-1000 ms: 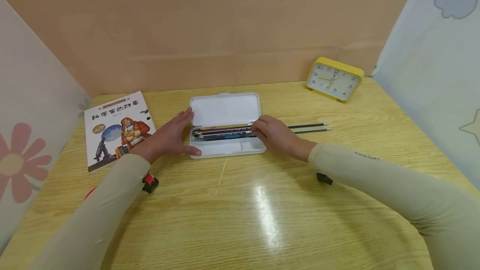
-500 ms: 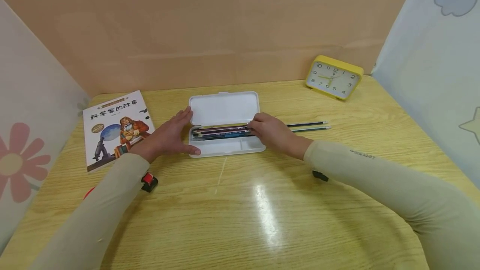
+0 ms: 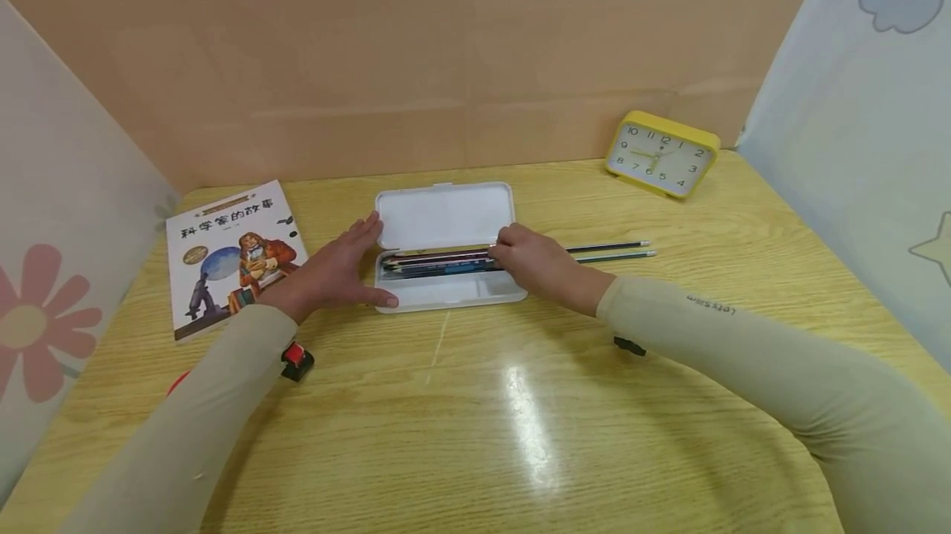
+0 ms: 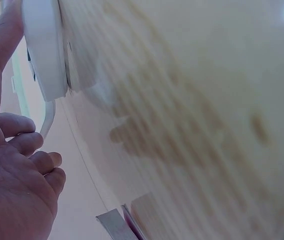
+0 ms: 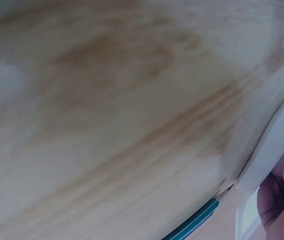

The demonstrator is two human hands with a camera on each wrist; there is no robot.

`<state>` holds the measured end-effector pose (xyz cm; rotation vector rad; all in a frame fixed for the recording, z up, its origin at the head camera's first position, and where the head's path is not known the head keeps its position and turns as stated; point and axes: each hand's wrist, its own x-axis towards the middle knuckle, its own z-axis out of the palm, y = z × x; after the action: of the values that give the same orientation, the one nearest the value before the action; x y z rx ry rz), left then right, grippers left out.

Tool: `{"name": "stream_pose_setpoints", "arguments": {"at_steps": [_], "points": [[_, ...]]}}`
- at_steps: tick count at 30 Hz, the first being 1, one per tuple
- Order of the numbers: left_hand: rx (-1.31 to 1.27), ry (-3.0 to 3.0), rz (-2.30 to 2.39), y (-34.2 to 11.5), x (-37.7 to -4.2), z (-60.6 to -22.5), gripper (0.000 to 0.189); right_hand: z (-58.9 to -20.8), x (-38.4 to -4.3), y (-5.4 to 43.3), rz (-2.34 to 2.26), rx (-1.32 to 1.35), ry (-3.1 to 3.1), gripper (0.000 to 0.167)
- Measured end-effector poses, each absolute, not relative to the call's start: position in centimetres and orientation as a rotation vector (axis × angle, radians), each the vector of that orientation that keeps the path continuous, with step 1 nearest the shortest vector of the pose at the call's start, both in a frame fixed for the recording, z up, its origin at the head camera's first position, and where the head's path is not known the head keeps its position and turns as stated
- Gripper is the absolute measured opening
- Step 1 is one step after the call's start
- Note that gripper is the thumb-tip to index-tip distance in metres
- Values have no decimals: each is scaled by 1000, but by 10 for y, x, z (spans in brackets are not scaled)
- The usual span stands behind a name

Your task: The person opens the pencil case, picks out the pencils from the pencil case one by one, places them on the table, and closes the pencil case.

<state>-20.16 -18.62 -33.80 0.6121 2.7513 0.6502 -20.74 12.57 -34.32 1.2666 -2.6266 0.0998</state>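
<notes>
A white pencil case [image 3: 446, 295] lies with its lid [image 3: 446, 216] folded back. Several pencils [image 3: 438, 262] lie in its rear compartment, tips to the left. My left hand [image 3: 336, 270] spans the case's left end, thumb at the front corner and straight fingers by the hinge side. In the left wrist view the thumb touches the case wall [image 4: 44, 50]. At the right end, my right hand [image 3: 535, 260] has curled fingers over the pencils' ends and pinches a pencil there; the fingertips are partly hidden. Two more pencils [image 3: 612, 251] lie on the table behind that hand.
A book [image 3: 230, 257] with an illustrated cover lies at the left. The yellow alarm clock [image 3: 664, 154] stands at the back right. Walls enclose the wooden table [image 3: 475, 418] at the back and both sides.
My right hand has shifted slightly left, and its fingers now cover more of the pencils' ends. My left hand stays at the case's left end.
</notes>
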Motion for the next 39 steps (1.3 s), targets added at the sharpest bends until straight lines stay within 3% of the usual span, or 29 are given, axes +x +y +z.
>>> {"name": "stream_pose_setpoints", "arguments": {"at_steps": [23, 39], "points": [[605, 2768, 626, -184, -201, -337, 121, -350, -207, 133, 78, 1268, -2555, 11], [599, 2766, 609, -186, -200, -340, 122, -353, -197, 136, 344, 1210, -2610, 11]]}}
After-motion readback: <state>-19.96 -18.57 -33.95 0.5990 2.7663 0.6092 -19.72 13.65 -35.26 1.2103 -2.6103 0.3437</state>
